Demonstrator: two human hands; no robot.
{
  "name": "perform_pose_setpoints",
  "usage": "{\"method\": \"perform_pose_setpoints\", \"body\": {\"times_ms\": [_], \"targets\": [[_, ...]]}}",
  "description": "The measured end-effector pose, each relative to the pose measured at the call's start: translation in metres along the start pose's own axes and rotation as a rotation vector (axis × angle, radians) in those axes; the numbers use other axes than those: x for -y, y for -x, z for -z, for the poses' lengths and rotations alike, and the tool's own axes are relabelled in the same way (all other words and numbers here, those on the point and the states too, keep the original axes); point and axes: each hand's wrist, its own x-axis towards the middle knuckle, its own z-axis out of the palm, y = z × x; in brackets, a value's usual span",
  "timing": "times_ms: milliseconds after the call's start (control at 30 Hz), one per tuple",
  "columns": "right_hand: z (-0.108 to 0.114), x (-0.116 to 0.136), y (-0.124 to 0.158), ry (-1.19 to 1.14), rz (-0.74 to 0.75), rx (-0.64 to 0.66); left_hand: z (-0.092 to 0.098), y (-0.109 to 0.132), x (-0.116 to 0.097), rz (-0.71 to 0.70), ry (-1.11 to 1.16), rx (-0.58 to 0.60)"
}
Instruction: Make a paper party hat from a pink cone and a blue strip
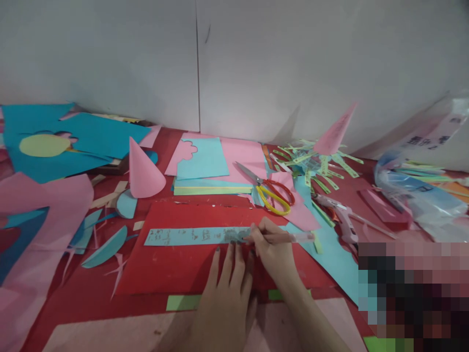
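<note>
Nearest me: left hand [227,293] flat, fingers spread, at edge of blue strip [198,236] on red sheet [164,274]. Right hand [274,250] grips pen [287,237]. I judge writing underway; next stroke wants strip steady.

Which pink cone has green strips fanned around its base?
The right-hand pink paper cone: patterned green strips spread out beneath it. The left-hand pink cone has none.

A paper strip [196,236] lies on a sheet [161,269], scissors [260,182] behind it.
</note>
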Motion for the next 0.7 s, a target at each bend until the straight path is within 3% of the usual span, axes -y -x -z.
{"method": "perform_pose_setpoints", "body": {"times_ms": [700], "targets": [[-0.0004,-0.0025,0.0001,0.007,0.029,-0.019,-0.0017,-0.0001,-0.0012,0.018,-0.006,-0.083]]}}
